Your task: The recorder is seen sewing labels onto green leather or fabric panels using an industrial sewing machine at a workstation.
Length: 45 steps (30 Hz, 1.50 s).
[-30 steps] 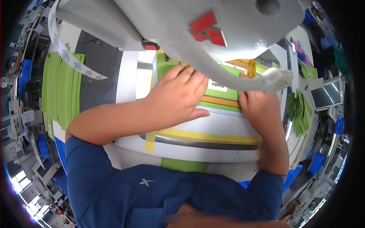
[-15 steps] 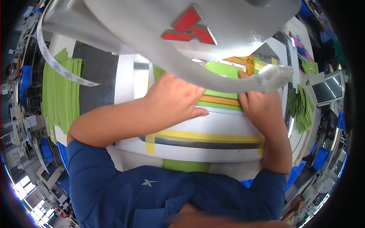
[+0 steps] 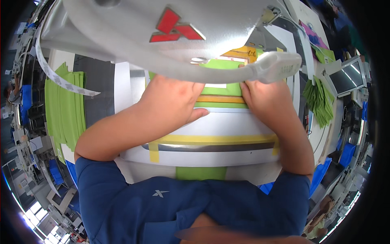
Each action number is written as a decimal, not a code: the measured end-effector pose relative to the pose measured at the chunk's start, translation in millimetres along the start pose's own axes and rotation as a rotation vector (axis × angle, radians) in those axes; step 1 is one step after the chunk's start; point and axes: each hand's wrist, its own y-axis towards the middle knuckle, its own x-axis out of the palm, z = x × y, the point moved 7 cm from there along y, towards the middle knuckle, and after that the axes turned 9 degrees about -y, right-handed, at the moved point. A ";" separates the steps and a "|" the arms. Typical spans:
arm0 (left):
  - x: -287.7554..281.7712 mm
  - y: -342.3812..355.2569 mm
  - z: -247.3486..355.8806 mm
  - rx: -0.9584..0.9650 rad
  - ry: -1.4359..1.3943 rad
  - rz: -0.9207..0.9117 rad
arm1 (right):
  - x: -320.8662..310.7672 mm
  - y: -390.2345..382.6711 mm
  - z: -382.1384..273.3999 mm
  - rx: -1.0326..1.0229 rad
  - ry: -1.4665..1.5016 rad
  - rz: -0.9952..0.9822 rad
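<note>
Green fabric (image 3: 227, 90) lies inside a flat yellow-orange template frame (image 3: 221, 99) on the white work surface. A white rectangular patch (image 3: 215, 86) shows on the fabric, partly covered. My left hand (image 3: 172, 97) rests at the left of the frame, thumb stretched out toward me; a pale bent tube hides its other fingertips. At the frame's right side is my right hand (image 3: 268, 99), its thumb on the fabric's edge and a fingertip farther up, apart from the thumb. Neither hand visibly grips anything.
A grey sewing machine head (image 3: 134, 28) with a red emblem hangs over the work. Its pale bent tube ends in a clear lamp-like head (image 3: 278, 67). Green fabric piles lie at left (image 3: 65, 107) and right (image 3: 319, 99). A control screen (image 3: 347, 79) stands at right. Yellow tape (image 3: 211, 140) borders a slot nearer me.
The white patch now shows between my hands on the green fabric. My right thumb and finger have come closer to the left hand. The whole view has shifted slightly.
</note>
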 end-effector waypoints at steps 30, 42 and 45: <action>-4.3 -38.7 -40.5 -0.181 -0.002 -0.019 | 29.0 32.1 -51.6 -0.096 -0.026 -0.082; 6.3 -12.0 -53.4 -0.188 -0.117 0.132 | 31.6 38.4 -60.7 -0.133 0.150 -0.063; 4.8 -7.5 -52.1 -0.135 -0.158 0.199 | 24.5 26.0 -65.7 -0.159 0.136 -0.102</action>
